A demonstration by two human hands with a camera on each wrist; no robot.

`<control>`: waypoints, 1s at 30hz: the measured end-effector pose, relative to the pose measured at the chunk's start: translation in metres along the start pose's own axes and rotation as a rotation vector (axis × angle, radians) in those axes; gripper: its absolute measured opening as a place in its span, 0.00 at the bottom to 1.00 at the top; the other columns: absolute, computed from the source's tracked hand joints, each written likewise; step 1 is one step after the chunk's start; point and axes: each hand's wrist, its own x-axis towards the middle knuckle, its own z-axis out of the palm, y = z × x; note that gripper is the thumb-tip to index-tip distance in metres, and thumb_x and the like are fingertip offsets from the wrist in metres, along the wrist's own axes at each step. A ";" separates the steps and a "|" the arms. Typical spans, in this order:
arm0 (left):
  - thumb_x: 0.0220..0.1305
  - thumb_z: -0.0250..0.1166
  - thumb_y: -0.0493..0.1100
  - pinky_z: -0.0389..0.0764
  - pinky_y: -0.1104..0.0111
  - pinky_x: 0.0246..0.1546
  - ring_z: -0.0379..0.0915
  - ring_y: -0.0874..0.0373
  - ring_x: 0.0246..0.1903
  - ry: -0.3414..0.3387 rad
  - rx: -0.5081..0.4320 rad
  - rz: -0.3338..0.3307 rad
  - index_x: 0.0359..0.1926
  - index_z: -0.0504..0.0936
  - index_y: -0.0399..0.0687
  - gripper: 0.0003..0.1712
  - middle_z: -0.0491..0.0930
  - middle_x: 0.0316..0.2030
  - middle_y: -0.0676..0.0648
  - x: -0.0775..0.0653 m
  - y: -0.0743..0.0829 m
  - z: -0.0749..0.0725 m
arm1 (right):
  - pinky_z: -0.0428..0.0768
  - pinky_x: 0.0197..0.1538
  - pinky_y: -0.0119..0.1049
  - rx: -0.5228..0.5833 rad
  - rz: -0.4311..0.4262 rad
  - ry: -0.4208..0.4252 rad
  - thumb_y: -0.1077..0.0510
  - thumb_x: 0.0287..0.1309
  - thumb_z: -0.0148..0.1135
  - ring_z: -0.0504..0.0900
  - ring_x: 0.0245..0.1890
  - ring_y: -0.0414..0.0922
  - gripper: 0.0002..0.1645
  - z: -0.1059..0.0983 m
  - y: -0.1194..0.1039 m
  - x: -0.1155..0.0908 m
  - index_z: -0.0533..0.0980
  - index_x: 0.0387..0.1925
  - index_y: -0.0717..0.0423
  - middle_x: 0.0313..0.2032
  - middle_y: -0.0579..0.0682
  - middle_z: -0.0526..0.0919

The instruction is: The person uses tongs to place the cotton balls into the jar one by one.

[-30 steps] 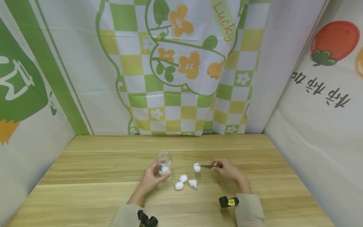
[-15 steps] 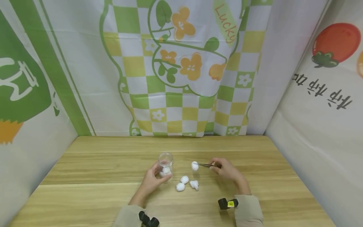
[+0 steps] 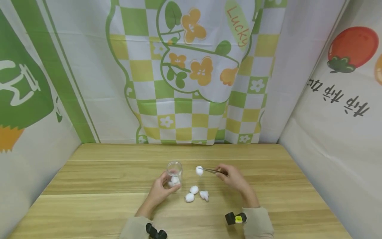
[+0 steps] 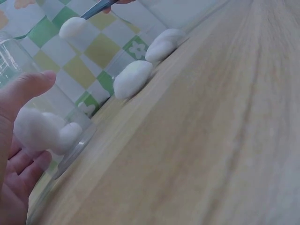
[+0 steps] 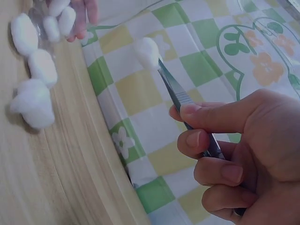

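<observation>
My left hand (image 3: pixel 160 191) grips a clear, open-topped jar (image 3: pixel 174 170) that stands on the table, thumb and fingers curled round its lower part. Several white cotton balls (image 4: pixel 40 130) show through the jar's wall. My right hand (image 5: pixel 243 154) pinches metal tweezers (image 5: pixel 173 86) between thumb and fingers. At the tweezers' tips a cotton ball (image 3: pixel 199 171) is held up in the air, to the right of the jar's mouth. Three loose cotton balls (image 3: pixel 189 198) lie on the wood just right of and nearer than the jar; one has an irregular, lumpy shape.
The wood-grain table (image 3: pixel 113 179) runs back to a checked green, yellow and white curtain (image 3: pixel 191 116). Printed cloth walls (image 3: pixel 331 142) border it on both sides. A black wrist camera (image 3: pixel 235 218) is strapped at each sleeve.
My right hand has moved left, carrying the tweezers and their cotton ball closer to the jar and slightly farther back. The left hand and jar stay in place; the loose cotton balls lie as before.
</observation>
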 end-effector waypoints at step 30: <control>0.49 0.75 0.40 0.77 0.60 0.61 0.80 0.63 0.46 -0.001 0.062 0.058 0.57 0.75 0.47 0.32 0.86 0.43 0.44 0.000 -0.003 -0.001 | 0.61 0.20 0.22 0.001 -0.019 0.204 0.63 0.58 0.63 0.61 0.17 0.30 0.06 0.020 -0.053 0.003 0.80 0.38 0.59 0.18 0.47 0.74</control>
